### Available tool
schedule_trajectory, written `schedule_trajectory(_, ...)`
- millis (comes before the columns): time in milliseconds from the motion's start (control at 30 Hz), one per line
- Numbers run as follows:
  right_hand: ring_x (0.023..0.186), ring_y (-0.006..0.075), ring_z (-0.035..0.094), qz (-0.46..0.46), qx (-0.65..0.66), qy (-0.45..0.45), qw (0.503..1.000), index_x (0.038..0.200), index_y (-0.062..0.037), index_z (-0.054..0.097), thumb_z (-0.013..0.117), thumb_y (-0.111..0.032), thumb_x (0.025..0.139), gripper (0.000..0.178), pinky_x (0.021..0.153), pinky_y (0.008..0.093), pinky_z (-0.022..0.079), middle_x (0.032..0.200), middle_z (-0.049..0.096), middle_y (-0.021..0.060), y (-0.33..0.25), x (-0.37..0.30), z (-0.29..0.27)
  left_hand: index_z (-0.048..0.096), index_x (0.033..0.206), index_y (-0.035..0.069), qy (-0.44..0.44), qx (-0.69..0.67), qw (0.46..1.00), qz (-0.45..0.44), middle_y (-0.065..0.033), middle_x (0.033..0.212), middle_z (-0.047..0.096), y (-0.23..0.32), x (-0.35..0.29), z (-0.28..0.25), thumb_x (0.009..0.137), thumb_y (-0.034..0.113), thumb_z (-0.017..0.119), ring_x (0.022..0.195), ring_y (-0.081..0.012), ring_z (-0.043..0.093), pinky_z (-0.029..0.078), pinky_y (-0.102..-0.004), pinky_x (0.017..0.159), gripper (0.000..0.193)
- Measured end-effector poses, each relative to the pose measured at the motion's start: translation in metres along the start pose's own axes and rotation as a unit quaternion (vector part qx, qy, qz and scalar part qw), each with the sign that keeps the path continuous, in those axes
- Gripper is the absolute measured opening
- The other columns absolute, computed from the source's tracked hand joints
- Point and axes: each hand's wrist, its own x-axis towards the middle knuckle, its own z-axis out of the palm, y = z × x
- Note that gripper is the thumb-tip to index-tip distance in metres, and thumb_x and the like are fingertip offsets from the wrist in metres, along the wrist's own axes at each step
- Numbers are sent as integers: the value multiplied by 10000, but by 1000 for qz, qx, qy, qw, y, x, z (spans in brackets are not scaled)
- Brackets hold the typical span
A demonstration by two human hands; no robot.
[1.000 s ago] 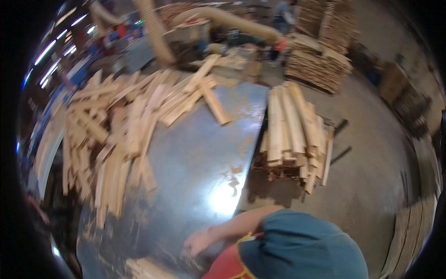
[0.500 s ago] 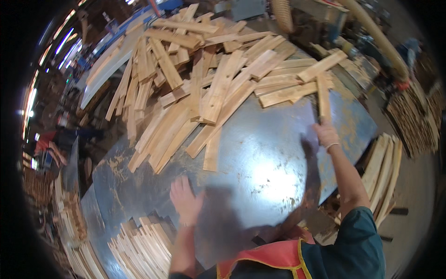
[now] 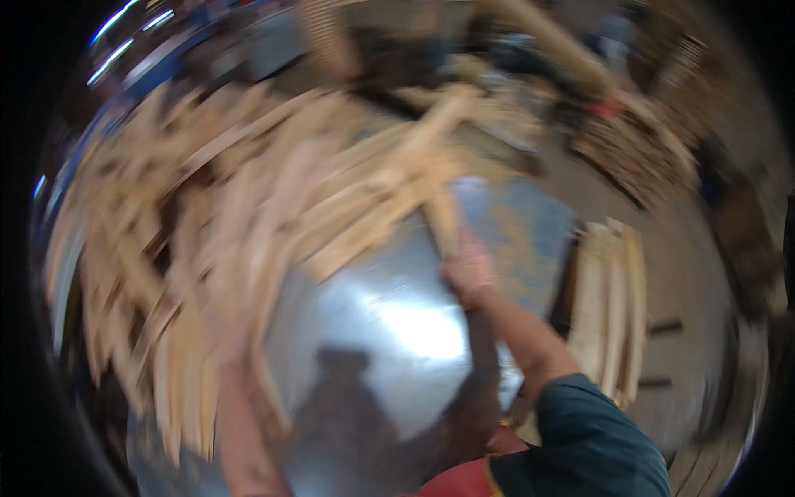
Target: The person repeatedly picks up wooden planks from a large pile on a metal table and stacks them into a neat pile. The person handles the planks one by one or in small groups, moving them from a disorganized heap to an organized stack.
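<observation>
Motion blur smears most of the view. My right hand (image 3: 470, 273) is closed round the near end of a narrow wooden board (image 3: 442, 207) at the right end of a heap of boards. The board's far end meets other boards in the heap (image 3: 348, 207). My left hand (image 3: 228, 331) is over the left part of the heap, among several long boards (image 3: 189, 389). Its fingers are too smeared to tell whether they grip one. Between my arms shows the shiny metal tabletop (image 3: 356, 315), with my shadow on it.
Pale boards (image 3: 609, 306) are stacked upright-looking beside the table's right edge. Beyond the table lies a pile of rough-barked wood (image 3: 633, 161). A thick beige hose (image 3: 555, 41) runs across the far right, and another ribbed hose (image 3: 327, 37) hangs at the back.
The view has swung to the right and blurred. My left hand has gone from the bare tabletop forward to the boards. My right hand still holds its board.
</observation>
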Motion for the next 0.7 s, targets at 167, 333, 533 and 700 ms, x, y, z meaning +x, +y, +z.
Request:
schedule_trajectory(167, 1366, 381, 600, -1, 68, -108, 992, 1691, -85, 288, 715, -250, 808, 995, 1144, 484, 500, 1515, 551, 242, -17, -8, -11, 278, 1692, 35, -52, -47, 967, -243, -245, 1436, 637, 23, -17, -20, 814, -3, 696, 1196, -366, 680, 567, -447, 996, 973)
schedule_trajectory(333, 1163, 277, 638, 32, 458, -274, 845, 1712, -105, 200, 731, -252, 851, 1021, 999, 418, 555, 1368, 622, 188, -24, -154, -20, 255, 1673, -3, -51, -234, 944, -228, -217, 1226, 642, 11, -133, 3, 886, 0, 659, 889, -314, 647, 551, -444, 738, 885)
schedule_trajectory(533, 1189, 269, 571, 14, 503, -450, 738, 1738, -163, 175, 659, -163, 906, 963, 1046, 404, 474, 1315, 597, 129, 4, -342, 94, 696, 1223, 50, -240, -453, 794, -326, -7, 914, 668, -57, -329, 52, 1014, 276, 693, 748, -166, 632, 554, -337, 669, 308)
schedule_trajectory(700, 1124, 355, 662, 42, 504, -501, 702, 1741, -265, 210, 637, -80, 856, 1000, 966, 408, 526, 1234, 676, 240, -13, -424, 79, 684, 1165, 33, -199, -564, 748, -287, -40, 945, 668, -1, -436, -7, 974, 257, 707, 792, -194, 649, 569, -363, 719, 295)
